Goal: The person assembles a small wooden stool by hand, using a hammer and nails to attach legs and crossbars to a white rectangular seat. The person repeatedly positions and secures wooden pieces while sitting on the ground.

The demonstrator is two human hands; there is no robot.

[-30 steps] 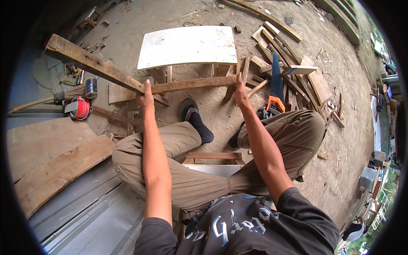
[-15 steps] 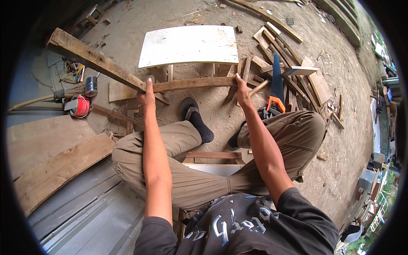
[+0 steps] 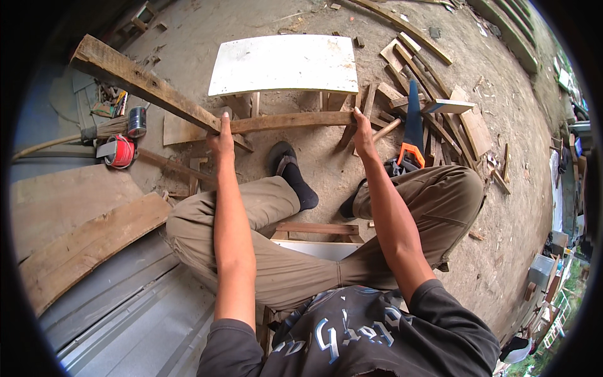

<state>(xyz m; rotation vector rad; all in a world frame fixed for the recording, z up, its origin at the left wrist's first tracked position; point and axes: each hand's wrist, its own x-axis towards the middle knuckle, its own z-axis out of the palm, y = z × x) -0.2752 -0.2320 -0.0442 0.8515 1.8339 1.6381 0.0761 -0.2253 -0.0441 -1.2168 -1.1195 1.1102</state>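
My left hand (image 3: 221, 139) is closed around the place where a thick, weathered wooden beam (image 3: 141, 78) meets a thinner wooden crosspiece (image 3: 289, 122). Its thumb points up along the wood, and the beam slants off to the upper left. At the crosspiece's other end my right hand (image 3: 363, 135) grips the wood, thumb on top. Fingers of both hands are partly hidden behind the wood. Whether beam and crosspiece are fastened together I cannot tell. Just beyond stands a low stool or bench with a white top (image 3: 282, 65).
At the right, a handsaw (image 3: 412, 119) with an orange handle and a hammer (image 3: 386, 130) lie by piled wood offcuts (image 3: 474, 122). Left are a red reel (image 3: 119, 152), a can (image 3: 136, 122), a brush (image 3: 110, 130) and a broad plank (image 3: 94, 242). A small wooden seat (image 3: 318, 229) shows between my legs.
Both hands keep their hold on the wood, with barely any movement. The surroundings shift slightly in the picture as the view turns a little.
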